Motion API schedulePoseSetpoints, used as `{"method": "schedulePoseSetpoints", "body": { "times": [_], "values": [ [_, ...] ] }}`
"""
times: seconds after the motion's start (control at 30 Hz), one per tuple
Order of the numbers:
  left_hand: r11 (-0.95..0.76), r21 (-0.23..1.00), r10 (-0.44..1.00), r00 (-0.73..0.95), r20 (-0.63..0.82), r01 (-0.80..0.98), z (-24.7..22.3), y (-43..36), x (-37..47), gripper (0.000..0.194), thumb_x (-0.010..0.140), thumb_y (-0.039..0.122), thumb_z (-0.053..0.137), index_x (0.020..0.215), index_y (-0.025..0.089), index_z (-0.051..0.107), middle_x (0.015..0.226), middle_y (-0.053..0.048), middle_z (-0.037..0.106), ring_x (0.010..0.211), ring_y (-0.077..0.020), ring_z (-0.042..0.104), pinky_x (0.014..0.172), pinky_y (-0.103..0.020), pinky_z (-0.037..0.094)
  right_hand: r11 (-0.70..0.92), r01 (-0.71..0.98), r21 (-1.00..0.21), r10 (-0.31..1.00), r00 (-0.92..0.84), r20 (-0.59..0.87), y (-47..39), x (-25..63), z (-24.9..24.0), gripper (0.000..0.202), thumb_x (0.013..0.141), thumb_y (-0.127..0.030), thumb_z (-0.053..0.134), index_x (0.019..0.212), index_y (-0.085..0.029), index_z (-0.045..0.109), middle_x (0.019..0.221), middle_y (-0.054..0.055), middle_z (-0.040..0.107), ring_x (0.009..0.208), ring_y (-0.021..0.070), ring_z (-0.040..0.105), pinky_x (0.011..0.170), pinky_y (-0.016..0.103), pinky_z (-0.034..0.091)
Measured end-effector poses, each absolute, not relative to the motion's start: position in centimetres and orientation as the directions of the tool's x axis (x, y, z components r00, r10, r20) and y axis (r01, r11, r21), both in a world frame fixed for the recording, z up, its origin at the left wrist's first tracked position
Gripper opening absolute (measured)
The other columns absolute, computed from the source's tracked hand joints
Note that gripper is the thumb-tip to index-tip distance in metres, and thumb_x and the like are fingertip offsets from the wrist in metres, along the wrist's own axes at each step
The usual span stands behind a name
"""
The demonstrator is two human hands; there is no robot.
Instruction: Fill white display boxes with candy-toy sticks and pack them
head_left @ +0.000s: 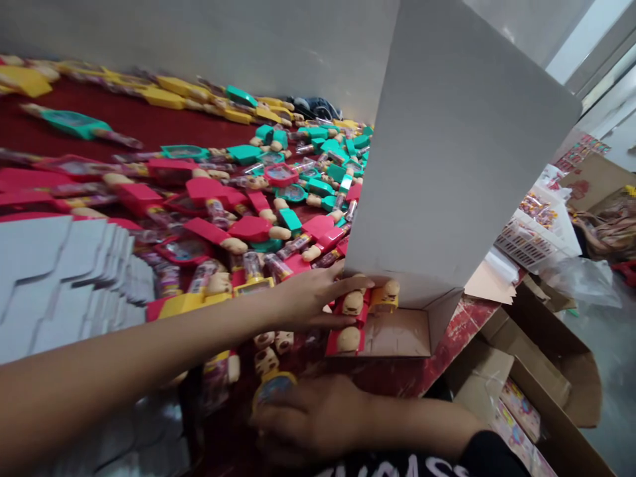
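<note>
An open cardboard box (397, 334) with a tall raised flap stands on the red table, holding a few red and yellow plastic toys with beige animal-head ends. My left hand (318, 298) reaches into its left side, fingers closed round a red toy (352, 305). Beside that toy sit a yellow toy (387, 297) and another red one (348, 341). In front of the box, my right hand (318, 414), blurred, grips a yellow toy (274, 387) with a bluish clear window; its fingertips are partly hidden.
Red, teal and yellow toys (253, 225) with clear tubes cover the red table (163, 126). Stacked white folded cartons (64, 271) lie at left. An open carton (551, 358) with printed packs is below right, near a white basket (531, 238).
</note>
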State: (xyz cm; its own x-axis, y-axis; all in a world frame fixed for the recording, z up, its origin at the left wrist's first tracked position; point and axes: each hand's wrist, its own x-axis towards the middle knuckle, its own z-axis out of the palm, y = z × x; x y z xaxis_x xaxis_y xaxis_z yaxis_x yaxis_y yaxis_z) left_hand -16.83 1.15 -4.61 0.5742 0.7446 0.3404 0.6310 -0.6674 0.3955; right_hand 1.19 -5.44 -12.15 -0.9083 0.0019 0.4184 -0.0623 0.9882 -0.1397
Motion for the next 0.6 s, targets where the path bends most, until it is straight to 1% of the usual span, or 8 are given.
{"method": "schedulePoseSetpoints", "body": {
  "times": [0.07,0.13,0.2,0.27,0.37,0.47,0.53,0.6],
  "values": [
    [-0.671,0.381,0.742,0.580,0.338,0.636,-4.5,1.1,-16.8,0.058,0.092,0.054,0.047,0.144,0.038,0.026,0.121,-0.010,0.050,0.093,-0.0221,0.060,0.078,-0.035,0.051,0.981,0.103,-0.167,0.142,-0.959,0.244,-6.0,-0.6,-11.8,0.048,0.095,-0.050,0.042,0.133,-0.020,0.044,0.105,0.007,0.065,0.081,0.0156,0.065,0.066,0.026,0.056],
    [-0.681,0.371,0.732,0.589,0.343,0.631,-4.5,1.2,-16.8,0.058,0.093,0.050,0.048,0.144,0.039,0.024,0.125,-0.009,0.048,0.099,-0.0232,0.059,0.082,-0.035,0.051,0.971,0.189,-0.143,0.211,-0.964,0.162,-6.2,-1.6,-11.3,0.055,0.092,-0.058,0.044,0.135,-0.024,0.042,0.126,0.014,0.056,0.104,0.0235,0.062,0.079,0.034,0.057],
    [-0.695,0.358,0.719,0.601,0.348,0.623,-4.5,1.2,-16.8,0.057,0.093,0.048,0.048,0.144,0.038,0.023,0.126,-0.009,0.048,0.101,-0.0231,0.059,0.083,-0.034,0.051,0.973,0.199,-0.119,0.212,-0.971,0.112,-6.3,-2.0,-11.2,0.051,0.089,-0.061,0.048,0.125,-0.024,0.053,0.141,0.019,0.042,0.118,0.0305,0.055,0.085,0.041,0.055],
    [-0.711,0.337,0.702,0.608,0.369,0.617,-4.7,1.3,-16.9,0.055,0.094,0.047,0.046,0.143,0.036,0.024,0.123,-0.009,0.048,0.096,-0.0220,0.060,0.080,-0.033,0.051,0.971,0.208,-0.115,0.216,-0.974,0.061,-6.5,-1.9,-11.4,0.041,0.089,-0.056,0.051,0.108,-0.022,0.062,0.145,0.018,0.038,0.119,0.0337,0.054,0.081,0.043,0.057],
    [-0.725,0.285,0.683,0.602,0.413,0.627,-5.1,1.3,-17.1,0.050,0.095,0.042,0.045,0.141,0.030,0.029,0.120,-0.010,0.049,0.095,-0.0219,0.060,0.078,-0.031,0.050,0.939,0.293,-0.182,0.294,-0.956,-0.019,-6.5,-1.4,-12.0,0.028,0.091,-0.040,0.051,0.104,-0.019,0.063,0.132,0.015,0.052,0.106,0.0297,0.062,0.074,0.040,0.059],
    [-0.710,0.234,0.693,0.599,0.402,0.664,-5.1,1.2,-17.2,0.048,0.095,0.038,0.047,0.138,0.027,0.032,0.119,-0.011,0.048,0.090,-0.0201,0.059,0.076,-0.029,0.048,0.868,0.430,-0.247,0.410,-0.902,-0.133,-6.0,-0.2,-11.7,0.041,0.085,-0.032,0.057,0.120,-0.012,0.053,0.111,0.017,0.062,0.091,0.0282,0.066,0.067,0.038,0.059],
    [-0.704,0.236,0.701,0.601,0.385,0.670,-4.9,1.0,-17.2,0.047,0.096,0.036,0.046,0.139,0.026,0.031,0.120,-0.011,0.046,0.091,-0.0191,0.059,0.076,-0.027,0.048,0.839,0.413,-0.355,0.364,-0.910,-0.198,-5.5,1.1,-10.7,0.056,0.081,-0.036,0.063,0.127,-0.009,0.046,0.107,0.017,0.065,0.087,0.0264,0.067,0.066,0.033,0.058],
    [-0.696,0.241,0.709,0.593,0.381,0.676,-4.7,0.9,-17.1,0.044,0.097,0.035,0.042,0.139,0.026,0.031,0.117,-0.010,0.047,0.089,-0.0188,0.059,0.075,-0.027,0.048,0.811,0.290,-0.507,0.237,-0.957,-0.168,-4.8,2.6,-9.3,0.064,0.077,-0.036,0.070,0.129,-0.011,0.044,0.104,0.010,0.068,0.082,0.0182,0.067,0.066,0.021,0.056]
  ]
}}
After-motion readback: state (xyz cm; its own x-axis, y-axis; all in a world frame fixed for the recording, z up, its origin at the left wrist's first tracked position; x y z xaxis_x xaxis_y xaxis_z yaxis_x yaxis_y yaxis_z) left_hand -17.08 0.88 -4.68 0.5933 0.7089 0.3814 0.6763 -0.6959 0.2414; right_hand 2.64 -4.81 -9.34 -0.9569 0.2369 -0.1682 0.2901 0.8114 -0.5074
